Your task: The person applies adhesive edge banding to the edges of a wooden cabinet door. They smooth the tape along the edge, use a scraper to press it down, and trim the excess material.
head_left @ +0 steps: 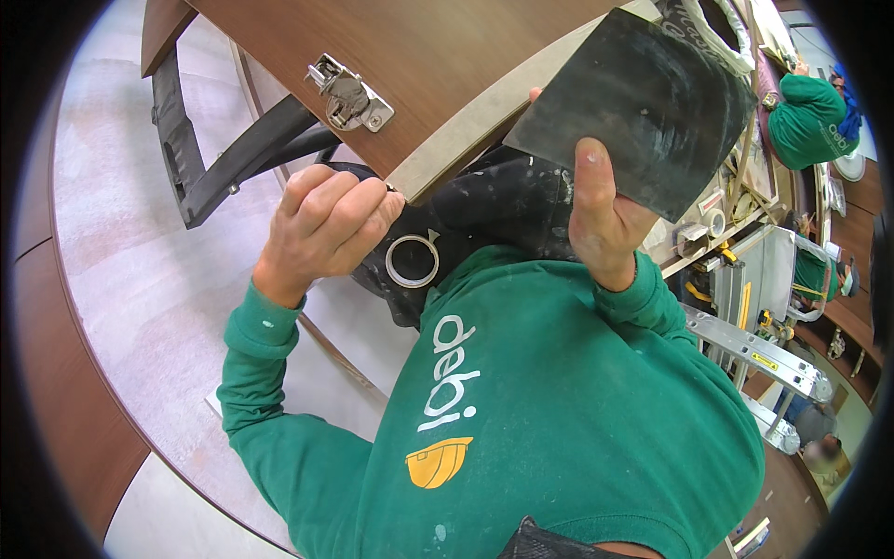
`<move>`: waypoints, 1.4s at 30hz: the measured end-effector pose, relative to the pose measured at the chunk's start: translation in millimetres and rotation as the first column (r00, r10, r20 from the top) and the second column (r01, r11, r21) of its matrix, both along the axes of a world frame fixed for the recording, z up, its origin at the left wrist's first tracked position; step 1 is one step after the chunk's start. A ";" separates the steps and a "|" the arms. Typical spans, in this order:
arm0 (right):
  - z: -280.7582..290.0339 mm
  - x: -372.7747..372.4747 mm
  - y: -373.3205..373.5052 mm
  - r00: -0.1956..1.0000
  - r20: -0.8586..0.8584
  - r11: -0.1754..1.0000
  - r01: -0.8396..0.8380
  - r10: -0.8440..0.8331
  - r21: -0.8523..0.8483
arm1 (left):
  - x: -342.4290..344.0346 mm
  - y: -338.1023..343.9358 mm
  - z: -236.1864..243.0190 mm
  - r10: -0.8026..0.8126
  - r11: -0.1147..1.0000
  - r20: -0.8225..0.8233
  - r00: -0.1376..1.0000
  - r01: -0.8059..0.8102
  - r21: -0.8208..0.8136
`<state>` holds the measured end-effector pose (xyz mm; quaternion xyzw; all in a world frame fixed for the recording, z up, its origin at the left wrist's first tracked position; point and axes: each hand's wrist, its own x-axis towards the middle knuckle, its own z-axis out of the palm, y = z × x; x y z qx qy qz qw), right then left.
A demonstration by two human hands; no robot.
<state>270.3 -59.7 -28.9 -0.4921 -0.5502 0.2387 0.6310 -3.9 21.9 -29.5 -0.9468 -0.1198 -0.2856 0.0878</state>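
Observation:
My left hand (pixel 326 224) is closed, its fingertips pressed together at the near corner of a brown wood-look panel (pixel 438 56). What they pinch there, if anything, is hidden. A pale strip (pixel 494 107) runs along this panel's edge, and a metal cabinet hinge (pixel 349 98) is fixed near the corner. In my right hand (pixel 605 219) is a flat, dark rectangular sheet (pixel 643 112) with whitish smudges, the thumb on its face and a fingertip showing behind its left edge. A roll of tape (pixel 412 261) rests on my dark trousers.
A black folding support (pixel 242 154) stands at the left beside a pale, stained surface (pixel 112 214). To the right are an aluminium ladder (pixel 754 349), a bench holding tools and a small roll (pixel 714 222). Other people (pixel 815 116) in green are farther right.

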 end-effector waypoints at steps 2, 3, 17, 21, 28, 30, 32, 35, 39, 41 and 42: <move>1.5 0.4 -2.6 1.000 -0.011 1.000 -0.018 0.018 -0.012 | -0.7 -2.9 -10.6 0.005 1.000 0.052 0.999 -0.005 -0.009; 2.5 0.3 -4.4 0.999 -0.029 1.000 -0.020 0.019 -0.016 | 0.0 -5.7 -17.9 0.015 0.999 0.085 0.996 -0.012 -0.036; 7.3 6.0 -3.0 0.996 0.058 0.993 -0.079 0.074 0.087 | 32.3 -60.2 -7.6 0.647 -0.198 0.128 0.752 0.328 -0.924; 7.6 3.3 -3.2 0.994 0.032 0.990 -0.107 0.104 0.095 | 22.9 -43.8 8.3 0.535 -0.367 0.065 0.842 0.301 -0.880; 10.2 0.1 -4.1 0.995 0.003 0.987 -0.095 0.096 0.130 | 22.4 -21.8 38.1 0.481 -0.648 -0.109 0.870 0.269 -0.713; 9.8 0.9 -4.8 0.995 -0.007 0.987 -0.094 0.096 0.130 | 25.8 -20.2 44.5 0.492 -0.672 -0.133 0.860 0.278 -0.686; 9.9 2.9 -6.2 0.996 -0.002 0.989 -0.093 0.094 0.118 | 28.3 -20.0 47.4 0.504 -0.686 -0.156 0.850 0.284 -0.670; 12.9 3.0 -7.7 0.998 0.010 0.994 -0.068 0.067 0.089 | 29.7 -23.0 47.4 0.527 -0.688 -0.183 0.830 0.290 -0.666; 14.6 1.1 -7.1 0.999 0.025 0.997 -0.045 0.044 0.061 | 29.2 -25.8 44.3 0.535 -0.674 -0.190 0.823 0.281 -0.683; 13.3 0.6 -7.3 0.999 0.015 0.997 -0.050 0.050 0.057 | 31.1 -27.4 47.1 0.518 -0.660 -0.204 0.831 0.238 -0.712; 13.5 0.0 -6.4 0.998 0.009 0.997 -0.060 0.060 0.044 | 32.3 -26.5 48.6 0.502 -0.653 -0.220 0.837 0.199 -0.730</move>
